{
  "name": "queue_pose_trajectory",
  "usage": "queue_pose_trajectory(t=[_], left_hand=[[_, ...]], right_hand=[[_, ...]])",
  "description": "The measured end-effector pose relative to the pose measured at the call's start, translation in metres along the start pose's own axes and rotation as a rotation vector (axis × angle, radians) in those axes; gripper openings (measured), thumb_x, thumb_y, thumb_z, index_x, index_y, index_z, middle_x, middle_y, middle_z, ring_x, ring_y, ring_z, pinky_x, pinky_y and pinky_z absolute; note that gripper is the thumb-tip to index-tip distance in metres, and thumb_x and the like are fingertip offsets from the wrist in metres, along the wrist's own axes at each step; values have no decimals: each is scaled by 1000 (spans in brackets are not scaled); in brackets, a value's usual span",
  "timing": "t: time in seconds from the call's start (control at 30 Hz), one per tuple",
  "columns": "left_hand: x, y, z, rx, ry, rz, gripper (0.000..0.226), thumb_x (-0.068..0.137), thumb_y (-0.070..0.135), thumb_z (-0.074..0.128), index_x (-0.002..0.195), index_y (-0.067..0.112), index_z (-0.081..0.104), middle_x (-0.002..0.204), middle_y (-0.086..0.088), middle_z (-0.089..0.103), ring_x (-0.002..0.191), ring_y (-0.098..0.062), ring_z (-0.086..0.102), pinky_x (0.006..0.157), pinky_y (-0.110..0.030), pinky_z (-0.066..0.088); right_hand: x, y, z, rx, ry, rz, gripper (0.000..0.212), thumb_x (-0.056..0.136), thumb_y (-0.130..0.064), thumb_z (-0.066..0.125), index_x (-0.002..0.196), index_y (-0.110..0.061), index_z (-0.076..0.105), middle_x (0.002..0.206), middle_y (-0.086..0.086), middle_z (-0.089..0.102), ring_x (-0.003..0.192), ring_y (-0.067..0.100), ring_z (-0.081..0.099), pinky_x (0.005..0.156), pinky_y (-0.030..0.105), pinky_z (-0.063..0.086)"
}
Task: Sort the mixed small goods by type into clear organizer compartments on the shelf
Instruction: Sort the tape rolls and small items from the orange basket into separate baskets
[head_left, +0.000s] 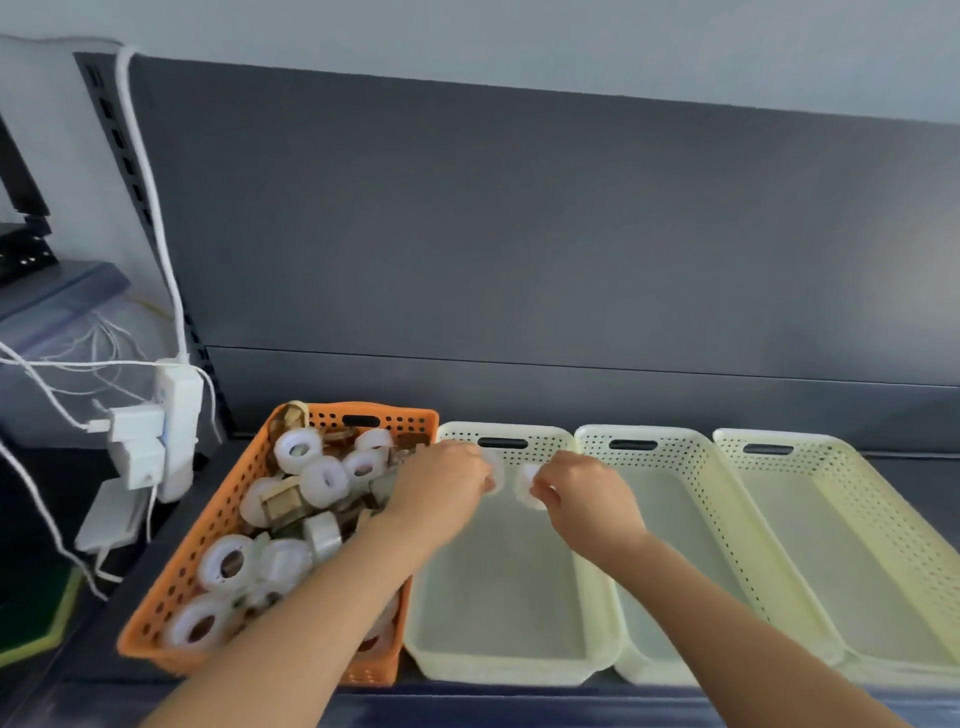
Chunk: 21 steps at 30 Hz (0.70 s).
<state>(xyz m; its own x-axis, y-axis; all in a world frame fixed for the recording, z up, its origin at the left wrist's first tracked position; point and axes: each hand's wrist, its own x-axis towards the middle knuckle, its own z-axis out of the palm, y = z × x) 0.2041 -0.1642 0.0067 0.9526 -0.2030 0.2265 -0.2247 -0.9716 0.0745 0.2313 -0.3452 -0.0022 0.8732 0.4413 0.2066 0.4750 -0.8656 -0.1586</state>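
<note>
An orange perforated basket (208, 540) on the shelf holds several white tape rolls (324, 480) mixed with brownish items. To its right stand three pale cream baskets; the first (519, 660) lies under both hands. My left hand (441, 493) holds a white tape roll (496, 470) over the far end of that first cream basket. My right hand (587, 499) pinches another white tape roll (527, 486) just beside it. The two rolls hang close together, blurred by motion.
The second cream basket (675, 467) and third cream basket (852, 499) hold nothing visible. A white power strip (176, 415) with plugged chargers and loose cables hangs at the left. A dark grey back panel (519, 234) rises behind the baskets.
</note>
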Motion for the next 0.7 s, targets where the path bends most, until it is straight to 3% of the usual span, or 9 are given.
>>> queue_pose_trajectory(t=[0.13, 0.33, 0.53, 0.7], left_hand=[[18, 13, 25, 170, -162, -67, 16, 91, 16, 52, 94, 16, 68, 98, -4, 63, 97, -27, 59, 65, -30, 32], [15, 17, 45, 314, -337, -80, 29, 87, 0, 48, 109, 10, 64, 108, -10, 62, 100, -31, 59, 71, -33, 38], [8, 18, 37, 299, -304, 0, 33, 83, -5, 48, 109, 9, 61, 107, -10, 61, 102, -31, 56, 75, -34, 37], [-16, 11, 14, 185, -173, 48, 26, 92, 16, 47, 112, 12, 63, 105, -5, 62, 106, -28, 50, 88, -37, 39]], right_hand=[[11, 14, 15, -139, -108, -108, 25, 96, -21, 42, 88, -9, 63, 94, 6, 57, 90, 27, 57, 62, 30, 36], [23, 11, 25, -383, -255, -180, 12, 88, -9, 54, 86, -18, 63, 91, 3, 66, 89, 24, 60, 69, 27, 32], [24, 12, 31, -394, -253, -190, 12, 92, -21, 54, 96, -18, 64, 99, 2, 66, 99, 24, 57, 82, 30, 35], [17, 0, 30, -168, -173, -138, 25, 93, -40, 50, 103, -24, 67, 103, -2, 67, 104, 22, 55, 85, 29, 36]])
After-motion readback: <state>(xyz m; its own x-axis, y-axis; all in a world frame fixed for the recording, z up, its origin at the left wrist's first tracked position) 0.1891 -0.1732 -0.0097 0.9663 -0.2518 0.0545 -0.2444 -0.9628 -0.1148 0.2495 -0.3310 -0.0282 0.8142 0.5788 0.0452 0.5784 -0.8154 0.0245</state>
